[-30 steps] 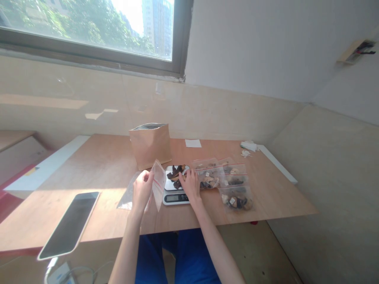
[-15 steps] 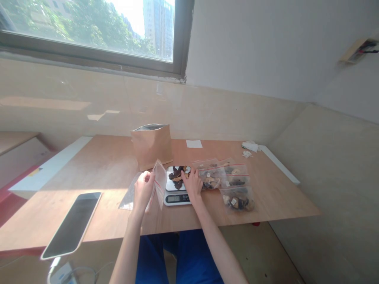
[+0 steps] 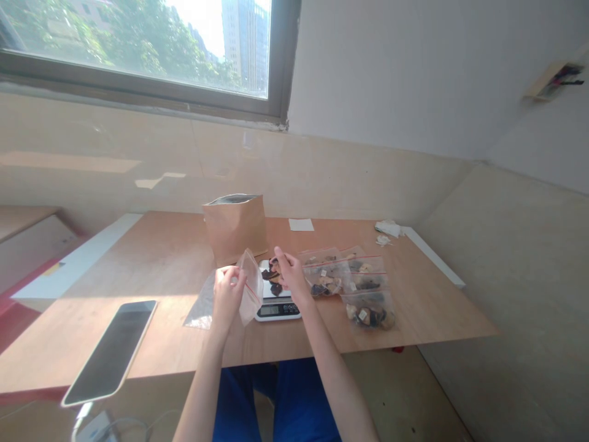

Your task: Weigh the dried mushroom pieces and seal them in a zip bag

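Observation:
My left hand [image 3: 227,296] is closed on a clear zip bag [image 3: 253,290] with a red seal line, holding it upright just left of a small digital scale [image 3: 277,309]. Dark dried pieces [image 3: 271,277] lie on the scale's plate. My right hand [image 3: 289,275] is lifted over the plate, fingers pinched on some of those dark pieces, close to the mouth of the bag. Right of the scale lie three filled zip bags [image 3: 363,288] of similar dried pieces.
A brown paper pouch [image 3: 235,226] stands open behind the scale. A flat empty bag [image 3: 200,307] lies left of it. A phone [image 3: 109,348] rests at the table's near left edge. A white slip [image 3: 300,224] and small white packets [image 3: 387,229] lie at the back.
My right hand rose from the scale plate with a pinch of dried pieces and moved left toward the bag. My left hand brought the bag slightly nearer the scale.

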Demonstrator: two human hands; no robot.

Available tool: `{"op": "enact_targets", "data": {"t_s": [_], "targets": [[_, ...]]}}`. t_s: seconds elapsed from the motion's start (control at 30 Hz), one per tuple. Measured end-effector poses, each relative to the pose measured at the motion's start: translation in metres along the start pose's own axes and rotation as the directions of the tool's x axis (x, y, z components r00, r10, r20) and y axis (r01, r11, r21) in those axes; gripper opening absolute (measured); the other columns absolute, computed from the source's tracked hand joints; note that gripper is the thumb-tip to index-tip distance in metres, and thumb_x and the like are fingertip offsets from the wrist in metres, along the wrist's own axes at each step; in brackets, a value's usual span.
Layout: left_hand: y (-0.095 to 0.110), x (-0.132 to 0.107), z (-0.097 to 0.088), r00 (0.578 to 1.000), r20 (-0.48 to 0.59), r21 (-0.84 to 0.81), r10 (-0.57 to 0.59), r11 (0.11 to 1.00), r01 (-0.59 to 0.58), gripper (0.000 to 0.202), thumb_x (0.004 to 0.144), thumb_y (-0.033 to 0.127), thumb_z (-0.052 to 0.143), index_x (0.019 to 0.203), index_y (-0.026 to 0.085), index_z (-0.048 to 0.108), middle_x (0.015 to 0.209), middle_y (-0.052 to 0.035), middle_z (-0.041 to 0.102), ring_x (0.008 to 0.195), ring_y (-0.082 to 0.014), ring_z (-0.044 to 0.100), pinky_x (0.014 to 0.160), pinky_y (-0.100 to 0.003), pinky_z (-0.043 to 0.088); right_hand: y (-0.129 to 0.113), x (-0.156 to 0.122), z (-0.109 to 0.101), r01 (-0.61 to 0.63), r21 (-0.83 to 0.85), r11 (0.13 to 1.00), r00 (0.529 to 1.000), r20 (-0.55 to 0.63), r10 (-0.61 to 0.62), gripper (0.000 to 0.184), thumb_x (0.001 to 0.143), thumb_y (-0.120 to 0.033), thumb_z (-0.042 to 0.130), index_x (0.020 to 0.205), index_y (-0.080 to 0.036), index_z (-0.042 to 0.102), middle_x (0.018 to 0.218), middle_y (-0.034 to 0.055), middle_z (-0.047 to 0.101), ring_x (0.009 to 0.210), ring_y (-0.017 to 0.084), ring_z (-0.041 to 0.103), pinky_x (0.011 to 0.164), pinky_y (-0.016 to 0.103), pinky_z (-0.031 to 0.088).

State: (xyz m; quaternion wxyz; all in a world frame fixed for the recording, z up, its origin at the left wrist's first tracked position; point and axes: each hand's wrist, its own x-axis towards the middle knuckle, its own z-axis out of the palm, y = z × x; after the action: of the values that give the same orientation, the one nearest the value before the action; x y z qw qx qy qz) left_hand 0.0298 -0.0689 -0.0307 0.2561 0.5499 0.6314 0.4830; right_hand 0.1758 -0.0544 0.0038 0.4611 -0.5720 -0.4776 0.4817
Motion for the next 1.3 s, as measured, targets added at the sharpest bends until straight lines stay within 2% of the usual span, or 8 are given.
{"op": "enact_targets", "data": {"t_s": [0.07,0.13,0.37,0.57,0.63,0.77,1.03,1.3], "targets": [[-0.002,-0.001,0.003,0.999,0.024,-0.022,0.033,0.999,-0.032,0.029,0.075,0.046,0.043,0.070,0.020,0.054,0.089,-0.0079,0.052,0.093,-0.0219,0.052,0.076,-0.033,0.047,-0.016,-0.003,0.009,-0.101,0.146,0.984,0.975,0.211,0.069,0.049,0.076,-0.066,0.043,0.072,-0.017,0.052,0.056,-0.0056,0.049,0.032,0.002,0.026,0.033,0.018,0.015],[-0.005,-0.002,0.004,0.997,0.050,-0.058,0.051,0.997,-0.048,0.031,0.078,0.046,0.041,0.078,0.019,0.056,0.093,-0.0084,0.053,0.092,-0.0207,0.054,0.079,-0.034,0.047,-0.022,-0.002,0.017,-0.146,0.164,0.976,0.946,0.310,0.090,0.048,0.075,-0.065,0.047,0.068,-0.017,0.048,0.052,-0.0068,0.046,0.030,0.001,0.023,0.031,0.017,0.012],[-0.017,-0.004,0.003,0.991,0.095,-0.088,0.094,0.992,-0.086,0.042,0.082,0.045,0.037,0.108,0.017,0.053,0.111,-0.0126,0.057,0.101,-0.0228,0.055,0.088,-0.038,0.043,0.003,0.010,0.027,-0.016,-0.128,0.992,0.990,0.136,0.034,0.032,0.076,-0.048,0.058,0.081,-0.016,0.056,0.065,-0.0011,0.058,0.041,0.007,0.047,0.033,0.017,0.032],[-0.020,-0.005,0.003,0.995,0.096,-0.118,0.026,0.993,-0.015,0.044,0.083,0.045,0.037,0.113,0.016,0.053,0.115,-0.0128,0.058,0.102,-0.0227,0.057,0.088,-0.038,0.044,0.005,0.007,0.026,0.240,-0.234,0.942,0.956,0.224,-0.188,0.020,0.085,-0.028,0.049,0.097,-0.018,0.060,0.098,0.0051,0.064,0.079,0.013,0.062,0.061,0.022,0.050],[-0.019,-0.005,0.001,0.997,0.083,-0.126,-0.009,0.992,0.020,0.043,0.083,0.045,0.037,0.110,0.016,0.055,0.113,-0.0122,0.059,0.103,-0.0227,0.056,0.087,-0.037,0.044,0.003,0.009,0.021,0.339,-0.237,0.910,0.937,0.168,-0.306,0.023,0.088,-0.025,0.041,0.095,-0.019,0.061,0.099,0.0038,0.065,0.085,0.013,0.061,0.070,0.024,0.050],[-0.016,-0.005,-0.007,0.994,0.030,-0.166,-0.106,0.980,0.109,0.036,0.082,0.044,0.038,0.098,0.019,0.058,0.111,-0.0093,0.061,0.104,-0.0222,0.056,0.082,-0.033,0.047,0.016,0.021,0.009,0.414,-0.432,0.801,0.892,0.017,-0.452,0.025,0.088,-0.022,0.037,0.096,-0.017,0.061,0.102,0.0062,0.062,0.094,0.015,0.059,0.085,0.028,0.046],[-0.015,-0.004,-0.013,0.989,-0.005,-0.232,-0.147,0.962,0.142,0.027,0.080,0.044,0.041,0.080,0.020,0.053,0.117,-0.0084,0.060,0.106,-0.0219,0.056,0.076,-0.029,0.050,0.086,0.038,0.022,0.426,-0.814,0.396,0.863,0.233,-0.449,0.046,0.081,-0.027,0.054,0.121,-0.006,0.048,0.126,0.0210,0.049,0.121,0.027,0.042,0.097,0.042,0.035],[-0.019,-0.004,-0.013,0.983,0.037,-0.269,-0.178,0.946,0.181,0.032,0.080,0.047,0.041,0.091,0.019,0.054,0.128,-0.0091,0.053,0.108,-0.0214,0.055,0.079,-0.029,0.050,0.086,0.035,0.024,0.395,-0.878,0.271,0.851,0.238,-0.469,0.020,0.086,-0.028,0.049,0.099,-0.018,0.059,0.101,0.0089,0.060,0.095,0.023,0.053,0.084,0.036,0.039]]}}
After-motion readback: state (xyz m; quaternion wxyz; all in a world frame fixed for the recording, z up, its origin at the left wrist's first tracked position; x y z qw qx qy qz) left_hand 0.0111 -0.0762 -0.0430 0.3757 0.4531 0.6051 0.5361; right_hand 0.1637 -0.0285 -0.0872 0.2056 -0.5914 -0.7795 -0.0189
